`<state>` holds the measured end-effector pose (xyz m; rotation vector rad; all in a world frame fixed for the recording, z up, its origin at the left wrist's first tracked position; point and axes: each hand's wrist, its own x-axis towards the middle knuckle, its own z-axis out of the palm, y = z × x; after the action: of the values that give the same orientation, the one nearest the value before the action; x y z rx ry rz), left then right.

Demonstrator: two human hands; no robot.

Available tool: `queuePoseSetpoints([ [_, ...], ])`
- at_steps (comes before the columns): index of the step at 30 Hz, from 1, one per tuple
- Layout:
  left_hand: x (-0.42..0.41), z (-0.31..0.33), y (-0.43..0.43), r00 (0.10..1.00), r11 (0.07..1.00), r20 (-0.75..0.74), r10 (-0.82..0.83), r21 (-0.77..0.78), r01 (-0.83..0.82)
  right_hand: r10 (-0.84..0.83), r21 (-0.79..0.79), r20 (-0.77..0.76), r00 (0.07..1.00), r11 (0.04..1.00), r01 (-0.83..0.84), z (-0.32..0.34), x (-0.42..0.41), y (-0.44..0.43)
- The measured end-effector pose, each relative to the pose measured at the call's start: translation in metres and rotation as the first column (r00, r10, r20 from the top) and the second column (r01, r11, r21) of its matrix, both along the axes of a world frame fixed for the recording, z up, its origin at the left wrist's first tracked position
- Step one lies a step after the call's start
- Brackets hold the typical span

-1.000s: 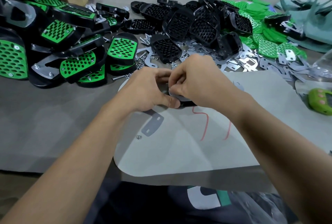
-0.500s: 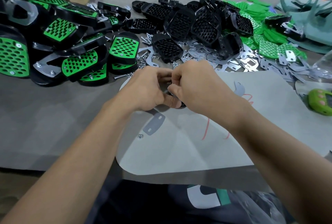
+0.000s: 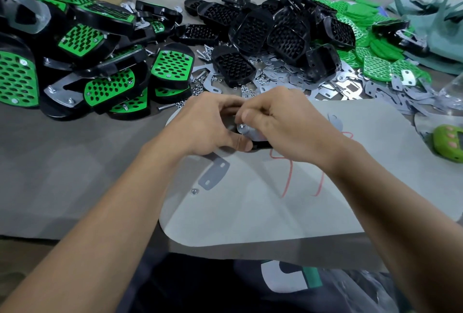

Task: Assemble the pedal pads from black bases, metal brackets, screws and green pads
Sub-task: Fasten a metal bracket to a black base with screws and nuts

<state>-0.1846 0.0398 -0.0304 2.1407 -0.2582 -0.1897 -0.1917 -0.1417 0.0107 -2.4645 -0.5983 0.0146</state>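
Over the pale grey rounded mat (image 3: 250,212), the left hand (image 3: 208,124) grips a black plastic pedal base (image 3: 261,144); the right hand (image 3: 285,127) pinches a shiny metal bracket (image 3: 246,132) against it.

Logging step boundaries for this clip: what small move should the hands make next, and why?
Probably twist the screw down with the right hand while the left hand steadies the black base: the metal bracket already lies on it and the screw sits at the right fingertips.
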Motion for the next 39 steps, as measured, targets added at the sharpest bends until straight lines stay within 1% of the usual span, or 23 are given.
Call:
queuePoseSetpoints([
  [1,0.000,0.000,0.000,1.000,1.000,0.013,-0.018,-0.005,0.018,-0.010,-0.012,-0.017,1.000,1.000,0.009,-0.001,-0.001,-0.001],
  [4,0.000,0.001,0.000,1.000,1.000,0.013,-0.026,-0.002,0.026,-0.077,0.054,-0.021,0.997,0.995,0.078,-0.003,-0.004,-0.003],
  [7,0.001,0.001,0.000,1.000,1.000,0.001,-0.009,0.017,0.009,-0.110,0.020,0.013,0.994,0.994,0.109,-0.002,-0.004,0.001],
  [9,0.001,0.000,0.000,1.000,1.000,0.002,0.000,0.020,0.000,-0.117,0.025,-0.001,0.993,0.993,0.117,0.000,-0.004,0.001],
  [12,0.001,-0.002,0.001,1.000,1.000,0.008,-0.003,0.012,0.003,-0.126,0.136,-0.077,0.989,0.981,0.136,0.002,-0.004,-0.003],
  [14,0.001,-0.002,0.001,1.000,1.000,0.002,-0.014,-0.001,0.014,-0.069,0.203,-0.163,0.984,0.974,0.102,0.002,-0.006,-0.007],
  [16,0.001,-0.003,0.002,1.000,1.000,0.003,-0.020,-0.022,0.020,-0.007,0.186,-0.206,0.979,0.981,0.046,0.000,-0.008,-0.008],
  [18,0.002,-0.004,0.002,1.000,0.999,0.001,-0.016,-0.039,0.016,-0.029,0.147,-0.161,0.987,0.988,0.053,-0.001,-0.008,-0.010],
  [20,0.003,-0.005,0.002,1.000,0.999,-0.015,-0.010,-0.044,0.009,-0.093,0.105,-0.073,0.993,0.989,0.100,-0.003,-0.007,-0.013],
  [21,0.004,-0.005,0.002,1.000,0.999,-0.020,-0.008,-0.043,0.007,-0.104,0.120,-0.074,0.992,0.986,0.112,-0.004,-0.007,-0.015],
  [23,0.004,-0.006,0.002,1.000,1.000,-0.011,-0.006,-0.024,0.005,-0.052,0.192,-0.154,0.987,0.978,0.081,-0.004,-0.007,-0.019],
  [24,0.004,-0.005,0.002,1.000,1.000,-0.001,-0.002,-0.007,0.002,-0.008,0.187,-0.194,0.981,0.981,0.045,-0.002,-0.008,-0.020],
  [25,0.003,-0.004,0.002,1.000,1.000,0.004,-0.001,0.002,0.001,0.041,0.148,-0.217,0.975,0.989,-0.009,-0.002,-0.010,-0.020],
  [26,0.003,-0.004,0.002,1.000,1.000,0.003,-0.001,-0.001,0.001,0.069,0.108,-0.219,0.973,0.993,-0.047,-0.001,-0.011,-0.020],
  [27,0.003,-0.004,0.002,1.000,1.000,-0.001,0.000,-0.008,0.000,0.060,0.087,-0.197,0.979,0.995,-0.043,-0.001,-0.010,-0.019],
  [29,0.003,-0.005,0.002,1.000,1.000,-0.006,0.003,-0.009,-0.003,-0.031,0.122,-0.132,0.991,0.991,0.047,0.000,-0.006,-0.021],
  [30,0.003,-0.006,0.002,1.000,1.000,-0.006,0.003,-0.007,-0.003,-0.059,0.158,-0.125,0.990,0.984,0.078,0.001,-0.005,-0.022],
  [31,0.003,-0.006,0.003,1.000,1.000,-0.002,0.002,-0.004,-0.002,-0.044,0.184,-0.149,0.988,0.980,0.071,0.001,-0.005,-0.023],
  [32,0.003,-0.006,0.003,1.000,1.000,0.006,0.002,0.004,-0.002,0.008,0.198,-0.191,0.982,0.980,0.030,0.003,-0.007,-0.022],
  [34,0.004,-0.005,0.003,1.000,1.000,0.018,0.002,0.015,-0.002,0.092,0.119,-0.218,0.972,0.991,-0.067,0.002,-0.011,-0.020],
  [35,0.004,-0.006,0.003,1.000,1.000,0.013,0.000,0.006,0.000,0.087,0.087,-0.197,0.977,0.994,-0.071,0.002,-0.012,-0.020],
  [38,0.004,-0.007,0.003,1.000,1.000,-0.008,-0.005,-0.017,0.005,-0.008,0.159,-0.142,0.990,0.987,0.030,-0.001,-0.008,-0.025],
  [39,0.004,-0.007,0.004,1.000,1.000,-0.007,-0.005,-0.017,0.005,0.004,0.197,-0.162,0.987,0.980,0.028,-0.001,-0.008,-0.027],
])
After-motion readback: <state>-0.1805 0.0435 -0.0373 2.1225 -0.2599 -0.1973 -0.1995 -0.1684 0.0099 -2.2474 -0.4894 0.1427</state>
